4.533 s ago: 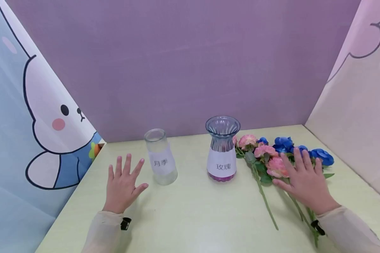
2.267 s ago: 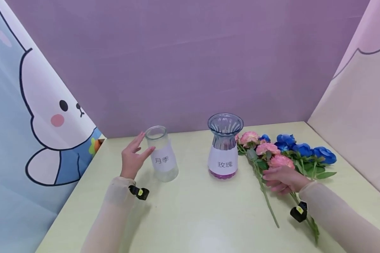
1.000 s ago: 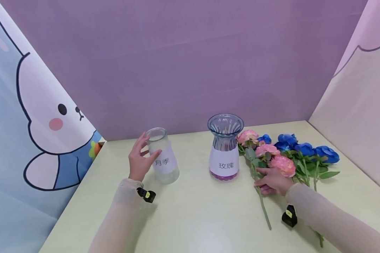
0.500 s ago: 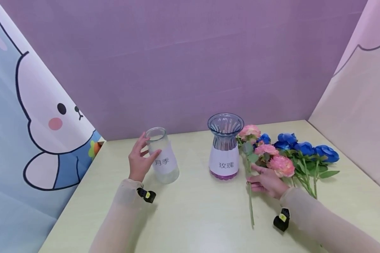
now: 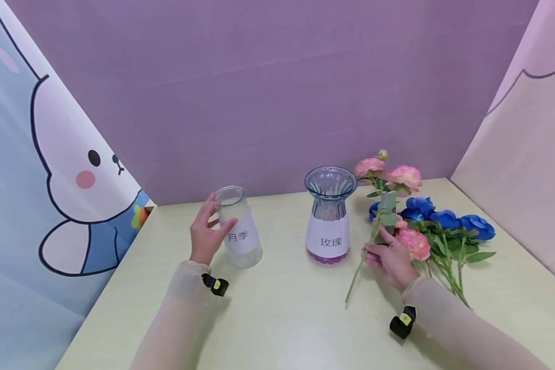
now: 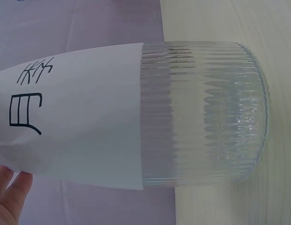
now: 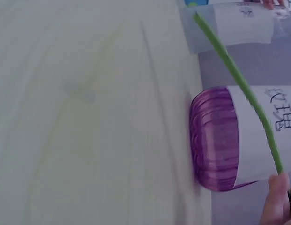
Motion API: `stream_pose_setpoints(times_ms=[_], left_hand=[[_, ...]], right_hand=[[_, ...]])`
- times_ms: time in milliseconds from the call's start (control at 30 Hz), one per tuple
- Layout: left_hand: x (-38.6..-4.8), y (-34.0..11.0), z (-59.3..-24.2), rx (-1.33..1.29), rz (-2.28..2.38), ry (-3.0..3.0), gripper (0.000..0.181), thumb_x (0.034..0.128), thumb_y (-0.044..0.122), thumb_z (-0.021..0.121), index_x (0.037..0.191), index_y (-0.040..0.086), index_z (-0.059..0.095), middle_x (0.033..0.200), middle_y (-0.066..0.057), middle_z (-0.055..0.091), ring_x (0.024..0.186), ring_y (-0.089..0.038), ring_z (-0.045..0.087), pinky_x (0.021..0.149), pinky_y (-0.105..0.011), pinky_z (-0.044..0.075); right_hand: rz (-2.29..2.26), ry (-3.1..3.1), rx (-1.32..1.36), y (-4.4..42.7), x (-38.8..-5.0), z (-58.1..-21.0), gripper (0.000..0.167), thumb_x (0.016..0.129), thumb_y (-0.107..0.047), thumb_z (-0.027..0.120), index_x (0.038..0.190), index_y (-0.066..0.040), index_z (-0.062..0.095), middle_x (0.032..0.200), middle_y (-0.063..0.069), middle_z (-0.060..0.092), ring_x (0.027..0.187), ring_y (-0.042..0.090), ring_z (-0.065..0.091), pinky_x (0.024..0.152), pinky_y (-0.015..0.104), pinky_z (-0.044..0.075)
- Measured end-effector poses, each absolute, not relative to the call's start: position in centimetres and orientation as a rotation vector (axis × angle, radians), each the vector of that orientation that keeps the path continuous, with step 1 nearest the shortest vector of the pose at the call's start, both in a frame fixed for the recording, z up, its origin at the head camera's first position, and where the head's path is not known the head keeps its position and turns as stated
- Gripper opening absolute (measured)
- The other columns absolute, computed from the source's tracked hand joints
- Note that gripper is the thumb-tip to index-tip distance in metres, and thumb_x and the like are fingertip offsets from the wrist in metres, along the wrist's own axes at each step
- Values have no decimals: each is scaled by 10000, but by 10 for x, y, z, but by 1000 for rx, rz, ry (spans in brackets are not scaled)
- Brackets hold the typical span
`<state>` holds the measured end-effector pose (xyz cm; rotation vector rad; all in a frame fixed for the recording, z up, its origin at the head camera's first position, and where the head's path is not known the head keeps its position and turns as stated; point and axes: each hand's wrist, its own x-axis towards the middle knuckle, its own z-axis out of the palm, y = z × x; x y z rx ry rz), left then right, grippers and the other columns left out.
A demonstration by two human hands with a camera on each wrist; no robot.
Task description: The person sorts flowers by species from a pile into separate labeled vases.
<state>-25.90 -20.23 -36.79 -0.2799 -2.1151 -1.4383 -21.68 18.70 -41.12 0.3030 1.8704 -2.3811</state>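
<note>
A clear ribbed glass vase (image 5: 244,257) with a white paper label stands on the left side of the table. My left hand (image 5: 206,234) holds its upper part, thumb on the label side and fingers near the rim. In the left wrist view, fingertips (image 6: 16,192) touch the label's edge. My right hand (image 5: 393,262) pinches the green stem (image 7: 243,86) of an artificial pink flower (image 5: 404,177), lifted and tilted, with two blooms and a bud. Left of that hand stands a flared vase (image 5: 328,244), blue-grey above, purple at the base, also labelled.
On the right of the table (image 5: 277,324) lie another pink flower (image 5: 413,243) and several blue flowers (image 5: 476,226), their stems pointing toward me. A purple backdrop (image 5: 259,103) rises behind, and a cartoon-printed cloth (image 5: 69,185) hangs at the left.
My left hand has moved to the clear vase and taken hold of it. My right hand has reached down, gripped a pink flower's stem, and raised its blooms off the table.
</note>
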Motion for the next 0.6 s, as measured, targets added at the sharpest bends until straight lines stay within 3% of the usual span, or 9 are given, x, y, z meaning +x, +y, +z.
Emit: stream_pose_setpoints(times_ms=[233,433,500,600], left_hand=[[-259,-201,-368,-282,-1432,-2118,510,761,-12,777,1212,-66,546,1490,-141,383,1177,-384,535,889,-520,516],[-258,-201,-368,-280,-1434,-2124,503,765,-10,774,1212,-59,548,1494,-130,381,1182,-385,532,891,-535,511],[-258,-202,-368,-278,-1431,-2125,499,768,-3,774,1211,-58,549,1493,-131,381,1183,-386,532,892,-528,513],[-259,-202,-368,-283,-1427,-2124,500,769,2,776,1208,-67,547,1490,-142,383,1179,-393,532,890,-515,518]], right_hand=[[-2726,1626,350,178,-211,-401,722,962,82,421,1536,-175,67,716,-55,652,560,45,610,587,163,551],[-2877,1480,362,168,-207,-394,674,963,94,405,1537,-82,99,694,-21,665,566,60,626,586,177,554],[-2894,1453,356,164,-206,-393,572,959,97,406,1483,-45,225,694,-9,668,575,66,628,596,181,557],[-2918,1440,347,157,-204,-393,320,954,106,401,1250,-10,367,693,2,666,575,75,628,596,187,560]])
